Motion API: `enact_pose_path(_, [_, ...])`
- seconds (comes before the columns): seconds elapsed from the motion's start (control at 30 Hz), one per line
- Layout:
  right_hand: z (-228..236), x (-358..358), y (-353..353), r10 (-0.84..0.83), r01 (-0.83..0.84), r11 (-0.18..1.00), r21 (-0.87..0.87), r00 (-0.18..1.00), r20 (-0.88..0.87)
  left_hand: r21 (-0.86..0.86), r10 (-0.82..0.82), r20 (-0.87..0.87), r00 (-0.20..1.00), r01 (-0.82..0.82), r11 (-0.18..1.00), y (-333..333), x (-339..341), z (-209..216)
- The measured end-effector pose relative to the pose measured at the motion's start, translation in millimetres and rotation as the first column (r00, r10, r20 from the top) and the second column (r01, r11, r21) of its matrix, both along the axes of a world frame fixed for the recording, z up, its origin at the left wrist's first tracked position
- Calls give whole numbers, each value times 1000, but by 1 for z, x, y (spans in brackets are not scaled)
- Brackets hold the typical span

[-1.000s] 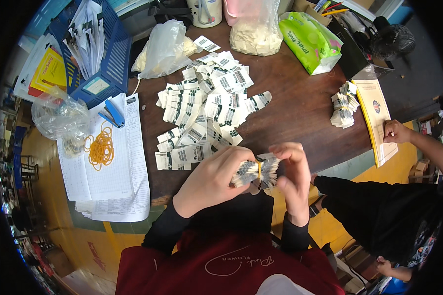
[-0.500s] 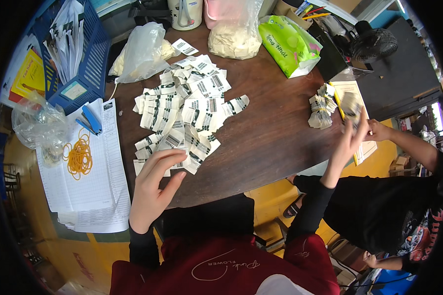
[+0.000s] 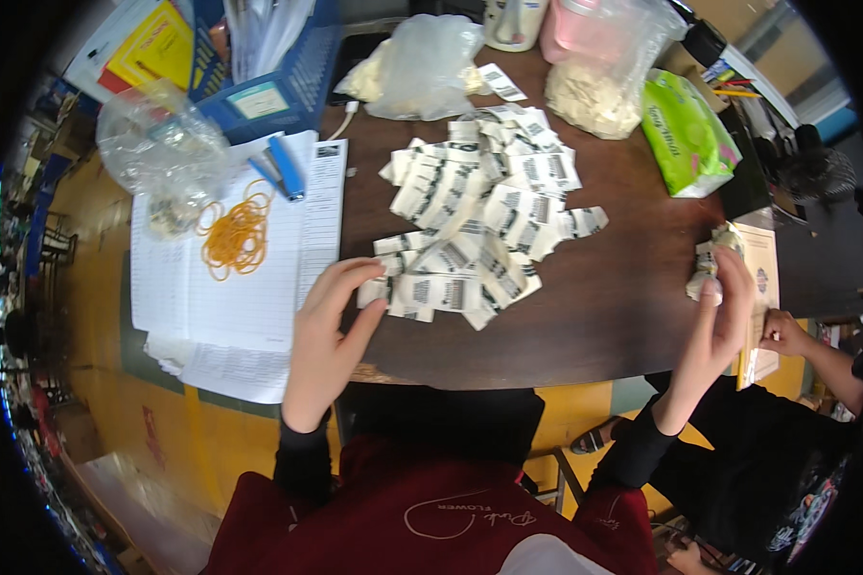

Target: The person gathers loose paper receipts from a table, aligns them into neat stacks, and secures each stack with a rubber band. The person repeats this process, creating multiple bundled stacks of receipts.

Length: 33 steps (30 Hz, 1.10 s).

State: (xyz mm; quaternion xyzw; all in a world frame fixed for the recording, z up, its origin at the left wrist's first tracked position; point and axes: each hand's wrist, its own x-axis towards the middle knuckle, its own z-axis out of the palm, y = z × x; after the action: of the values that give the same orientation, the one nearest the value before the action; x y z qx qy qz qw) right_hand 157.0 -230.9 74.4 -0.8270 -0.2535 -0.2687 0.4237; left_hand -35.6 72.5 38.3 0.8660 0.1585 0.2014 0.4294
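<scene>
A loose heap of white fabric labels (image 3: 489, 206) with dark print lies spread over the middle of the brown table. My left hand (image 3: 331, 331) is at the heap's near left corner, fingers curved and thumb apart, with nothing visible in its grip. At the table's right end, my right hand (image 3: 721, 321) closes its fingers around a bundle of labels (image 3: 705, 266). The hand partly hides this bundle and those around it.
Left of the heap, orange rubber bands (image 3: 235, 238) and a blue stapler (image 3: 283, 168) lie on paper sheets (image 3: 235, 374). Behind are a blue basket (image 3: 278, 105), plastic bags (image 3: 427, 67) and a green tissue pack (image 3: 686, 134). Another person's hand (image 3: 784, 333) is beside a folder (image 3: 762, 278).
The view has swung, so the table appears farther right. My right hand has brought its bundle leftward onto the other bundles. The other person's hand is now apart from mine. My left hand stays by the heap.
</scene>
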Motion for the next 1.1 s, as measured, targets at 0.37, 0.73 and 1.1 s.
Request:
enact_pose_path(0.37, [-38,-62,139,450,-510,810,-291,857,-250,261,53,-93,994,-27,965,-20,20,-26])
enact_pose_path(0.73, [-39,-66,139,424,-551,771,-318,817,-390,269,3,-122,993,31,963,-22,33,-32])
enact_pose_path(1.1, [-25,-52,133,598,-638,630,-443,762,-248,253,-172,112,979,139,957,-14,22,-28])
